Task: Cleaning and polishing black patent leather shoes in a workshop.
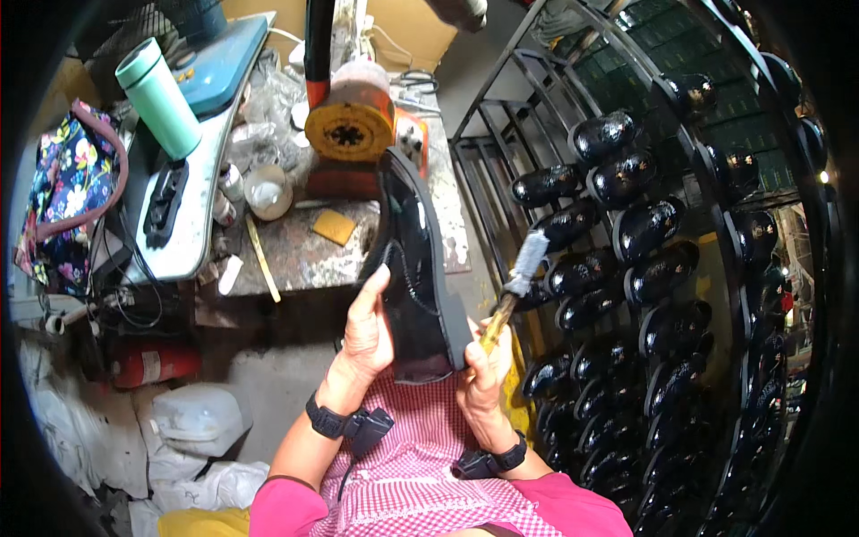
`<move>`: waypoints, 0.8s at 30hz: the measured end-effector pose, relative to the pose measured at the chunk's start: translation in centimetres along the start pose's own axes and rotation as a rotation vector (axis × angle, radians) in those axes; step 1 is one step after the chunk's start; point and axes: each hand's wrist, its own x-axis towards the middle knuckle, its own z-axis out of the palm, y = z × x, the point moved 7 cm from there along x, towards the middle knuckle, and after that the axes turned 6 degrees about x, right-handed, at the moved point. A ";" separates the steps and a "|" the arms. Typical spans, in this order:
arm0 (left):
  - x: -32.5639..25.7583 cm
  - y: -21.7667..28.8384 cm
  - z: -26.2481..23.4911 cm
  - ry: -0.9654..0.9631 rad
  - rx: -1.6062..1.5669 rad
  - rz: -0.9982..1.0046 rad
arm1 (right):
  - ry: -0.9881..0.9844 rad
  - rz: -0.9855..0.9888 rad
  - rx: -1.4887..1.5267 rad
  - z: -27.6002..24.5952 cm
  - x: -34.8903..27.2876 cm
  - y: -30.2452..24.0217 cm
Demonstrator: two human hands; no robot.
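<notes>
Centre of frame: left hand [369,333] closed around the heel end of a glossy black boot [413,268], thumb up along its side, fingers hidden behind it. The boot stands nearly upright, sole edge turned to the right, toe pointing up toward the orange-and-yellow wheel machine [351,121] at upper centre; whether it touches the machine cannot be told.

Right hand [488,362], just right of the boot's lower end, fingers curled shut on the wooden handle of a small brush [517,277]. The whitish bristle head sits up and right of the hand, near the sole edge but apart from it.

Step in hand, as judged: coating or dressing the sole edge, caught between strokes, brush lifted clear.

Next move would call for tipping the bristles left onto the sole rim and drawing along it, while the left hand keeps the boot steady and turns it to offer fresh edge. Care is needed to keep the bristles off the shiny upper.

Surroundings:
- Right half: black metal rack [501,134] carrying rows of finished black shoes [626,233].
- Centre-left: worn stone-topped bench [304,255] with a small white cup [267,191] and a yellow sponge block [334,226].
- Upper left: mint-green flask [161,98], floral bag [63,192].
- Lower left: red extinguisher [152,364] lying on its side.
- Bottom: pink checked apron [420,465] across the lap; black bands on both wrists.
</notes>
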 end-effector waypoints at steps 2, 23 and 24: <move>-1.0 -0.4 0.4 -0.026 -0.149 -0.084 | -0.063 0.016 -0.102 0.0 -1.9 0.2; -2.2 -6.5 -8.0 0.380 0.414 -0.005 | 0.054 0.160 -0.662 -9.2 -4.9 -3.8; -2.2 -6.6 -7.8 0.381 0.413 -0.009 | 0.057 0.163 -0.664 -9.5 -4.9 -3.9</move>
